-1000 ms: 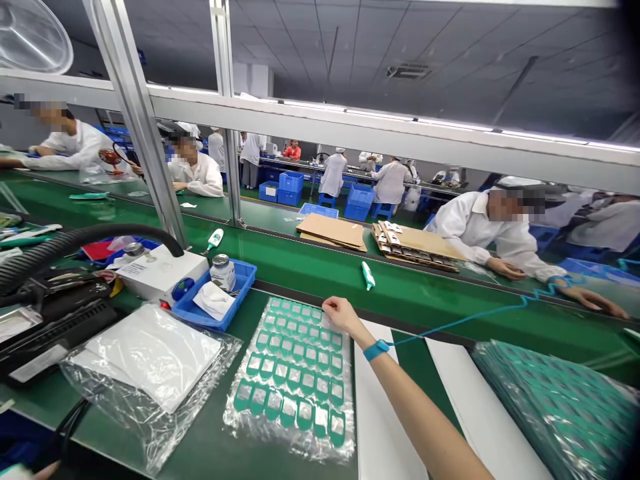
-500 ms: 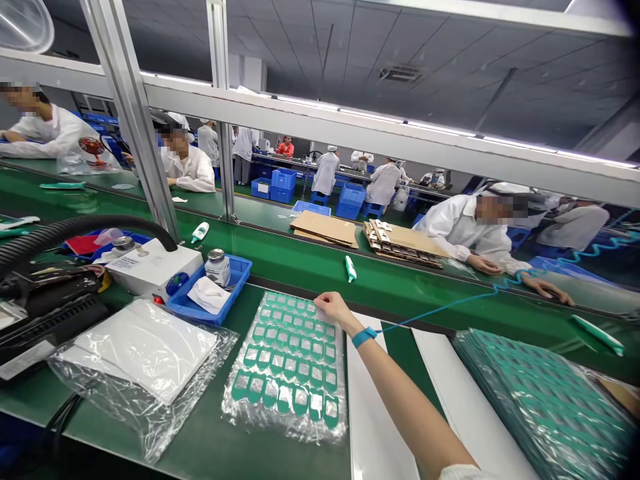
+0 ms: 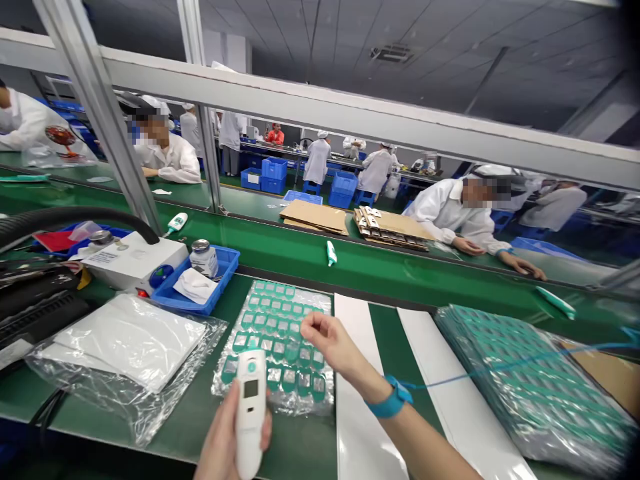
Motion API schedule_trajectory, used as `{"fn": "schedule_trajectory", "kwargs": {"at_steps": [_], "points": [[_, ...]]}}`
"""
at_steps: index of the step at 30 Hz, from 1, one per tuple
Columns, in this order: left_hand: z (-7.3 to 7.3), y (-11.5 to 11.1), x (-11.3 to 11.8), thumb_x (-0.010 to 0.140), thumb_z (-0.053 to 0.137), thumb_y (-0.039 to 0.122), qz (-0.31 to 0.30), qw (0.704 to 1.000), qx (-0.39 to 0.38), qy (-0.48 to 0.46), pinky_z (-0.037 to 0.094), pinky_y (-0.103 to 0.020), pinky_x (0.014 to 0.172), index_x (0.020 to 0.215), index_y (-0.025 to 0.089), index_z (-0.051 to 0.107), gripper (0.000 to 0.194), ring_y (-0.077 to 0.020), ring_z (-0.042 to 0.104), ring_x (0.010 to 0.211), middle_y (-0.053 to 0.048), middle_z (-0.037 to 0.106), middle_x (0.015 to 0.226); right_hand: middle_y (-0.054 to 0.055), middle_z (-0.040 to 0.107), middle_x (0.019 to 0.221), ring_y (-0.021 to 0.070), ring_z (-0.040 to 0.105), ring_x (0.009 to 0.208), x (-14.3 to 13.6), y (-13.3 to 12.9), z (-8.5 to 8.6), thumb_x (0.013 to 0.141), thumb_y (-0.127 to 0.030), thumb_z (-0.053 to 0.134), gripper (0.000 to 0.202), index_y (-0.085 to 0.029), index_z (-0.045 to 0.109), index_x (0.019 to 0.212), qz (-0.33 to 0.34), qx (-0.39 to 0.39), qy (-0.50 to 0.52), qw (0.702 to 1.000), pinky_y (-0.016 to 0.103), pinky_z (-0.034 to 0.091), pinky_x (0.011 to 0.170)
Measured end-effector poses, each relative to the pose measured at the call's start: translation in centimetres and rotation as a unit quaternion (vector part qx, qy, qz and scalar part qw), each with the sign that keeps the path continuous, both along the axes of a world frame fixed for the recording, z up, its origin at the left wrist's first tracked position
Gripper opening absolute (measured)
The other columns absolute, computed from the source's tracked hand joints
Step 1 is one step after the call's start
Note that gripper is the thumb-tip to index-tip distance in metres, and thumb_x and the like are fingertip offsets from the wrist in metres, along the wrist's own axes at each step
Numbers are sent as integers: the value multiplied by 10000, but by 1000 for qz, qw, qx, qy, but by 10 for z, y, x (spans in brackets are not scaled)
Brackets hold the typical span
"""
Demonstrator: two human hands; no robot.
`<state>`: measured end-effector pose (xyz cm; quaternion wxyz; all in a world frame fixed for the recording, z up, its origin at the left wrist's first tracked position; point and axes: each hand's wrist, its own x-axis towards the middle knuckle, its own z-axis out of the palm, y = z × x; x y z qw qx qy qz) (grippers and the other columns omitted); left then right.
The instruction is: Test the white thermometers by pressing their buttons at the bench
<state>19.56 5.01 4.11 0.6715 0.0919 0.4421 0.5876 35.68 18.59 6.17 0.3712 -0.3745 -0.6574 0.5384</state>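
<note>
Gripping thermometer [image 3: 250, 427] in my left hand [image 3: 224, 433], best kept off screen [image 3: 251, 388]; right hand [image 3: 336, 343] pinched over sheet [image 3: 274, 313], can't tell if holding anything.

The handheld device [image 3: 250, 427] is coloured white, its button [image 3: 251, 367] green. The sheet [image 3: 314, 298] is patterned with rows of green, apparently silver-centred pieces [image 3: 271, 322].

Left hand [image 3: 224, 427] gripping, right hand [image 3: 330, 341] curled
</note>
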Motion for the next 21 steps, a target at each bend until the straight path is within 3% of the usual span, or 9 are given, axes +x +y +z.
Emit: {"fn": "schedule_trajectory", "kwargs": {"at_steps": [3,6,14,21], "points": [[-5,13,34,818,539,663,-84,996,3,-7,367,-218,467,816,132,663,545,-109,458,461,-16,572,493,-22,477,671,117,409,629,8,-32,2,821,-534,623,386,-186,509,700,4,-13,7,1000,251,350,586],[-7,16,49,812,543,667,-124,992,5,11,371,-222,478,828,149,636,526,-111,455,470,-6,571,495,-13,507,706,125,446,654,18,-48,1,846,-511,611,360,-187,520,720,-7,-24,2,1000,255,376,602],[-4,14,59,821,516,675,-138,989,19,47,368,-230,487,708,187,567,504,-114,445,480,10,554,493,-4,538,741,138,518,665,27,-65,2,866,-439,597,289,-199,517,727,-17,-35,1,999,263,425,608],[-12,8,59,823,517,660,-168,981,6,97,385,-244,521,720,188,579,487,-132,462,495,9,565,510,-17,512,702,135,513,629,27,-79,-16,875,-338,586,209,-202,520,730,-72,-27,-11,997,265,410,585]]}}
